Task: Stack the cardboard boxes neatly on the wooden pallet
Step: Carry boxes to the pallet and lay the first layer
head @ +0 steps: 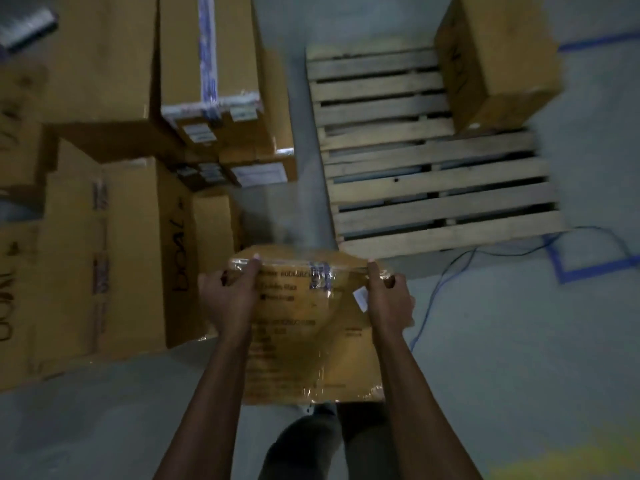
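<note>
I hold a small taped cardboard box (308,327) in front of me, above the floor. My left hand (228,299) grips its left side and my right hand (389,299) grips its right side, fingers curled over the far top edge. The wooden pallet (408,157) lies on the floor ahead and to the right. One tall cardboard box (498,60) stands on the pallet's far right corner. The rest of the pallet's slats are bare.
Several large cardboard boxes (114,244) are piled on the left, some taped in blue and white (207,64). A blue cable (440,289) trails over the grey floor near the pallet's front. Blue tape (588,268) marks the floor on the right. My legs show below the box.
</note>
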Motion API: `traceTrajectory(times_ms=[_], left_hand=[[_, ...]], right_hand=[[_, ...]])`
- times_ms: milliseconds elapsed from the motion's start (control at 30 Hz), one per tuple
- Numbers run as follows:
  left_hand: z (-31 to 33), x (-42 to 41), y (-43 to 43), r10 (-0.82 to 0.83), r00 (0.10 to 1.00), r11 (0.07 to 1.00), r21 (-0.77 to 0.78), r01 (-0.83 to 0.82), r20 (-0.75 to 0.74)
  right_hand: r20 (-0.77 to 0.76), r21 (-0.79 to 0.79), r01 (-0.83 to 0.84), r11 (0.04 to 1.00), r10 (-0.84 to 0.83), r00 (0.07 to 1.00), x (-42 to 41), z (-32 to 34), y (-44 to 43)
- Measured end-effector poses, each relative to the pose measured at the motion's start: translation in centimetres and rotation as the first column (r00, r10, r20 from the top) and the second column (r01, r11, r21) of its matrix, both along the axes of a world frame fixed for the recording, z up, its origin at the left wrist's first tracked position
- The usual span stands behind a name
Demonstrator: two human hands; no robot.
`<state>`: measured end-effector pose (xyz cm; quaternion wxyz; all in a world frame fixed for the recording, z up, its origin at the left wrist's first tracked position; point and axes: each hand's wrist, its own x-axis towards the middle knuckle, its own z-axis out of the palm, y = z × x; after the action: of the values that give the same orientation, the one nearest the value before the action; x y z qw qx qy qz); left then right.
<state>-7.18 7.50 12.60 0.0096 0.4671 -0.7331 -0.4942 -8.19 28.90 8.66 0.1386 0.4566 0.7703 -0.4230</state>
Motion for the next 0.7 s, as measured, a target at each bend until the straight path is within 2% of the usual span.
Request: traceTrajectory(times_ms=[133, 233, 400, 567, 700], left_hand=[[9.3, 1.1, 4.4, -0.121, 0.992, 0.993, -0.012, 0.121, 0.032], [13.5, 3.1, 8.1, -0.255, 0.966, 0.967, 0.006, 0.255, 0.041], [18.0, 5.2, 16.1, -0.396, 0.917, 0.918, -0.021, 0.395, -0.045], [19.6, 4.7, 23.4, -0.437, 0.889, 0.898, -0.013, 0.439, -0.136], [19.7, 4.1, 29.4, -0.387, 0.902, 0.920, -0.018, 0.391, -0.192]], right_hand=[[-0.080, 0.066, 0.063, 0.996, -0.057, 0.995, 4.7, 10.5, 4.6], [-0.095, 0.096, 0.078, 0.992, -0.069, 0.993, 8.5, 14.9, 8.8], [-0.061, 0.064, 0.264, 0.963, -0.260, 0.964, 11.8, 18.4, 15.2], [-0.189, 0.048, 0.407, 0.912, -0.391, 0.901, 10.4, 20.8, 21.8], [-0.291, 0.121, 0.449, 0.885, -0.401, 0.869, 8.0, 22.2, 28.1]])
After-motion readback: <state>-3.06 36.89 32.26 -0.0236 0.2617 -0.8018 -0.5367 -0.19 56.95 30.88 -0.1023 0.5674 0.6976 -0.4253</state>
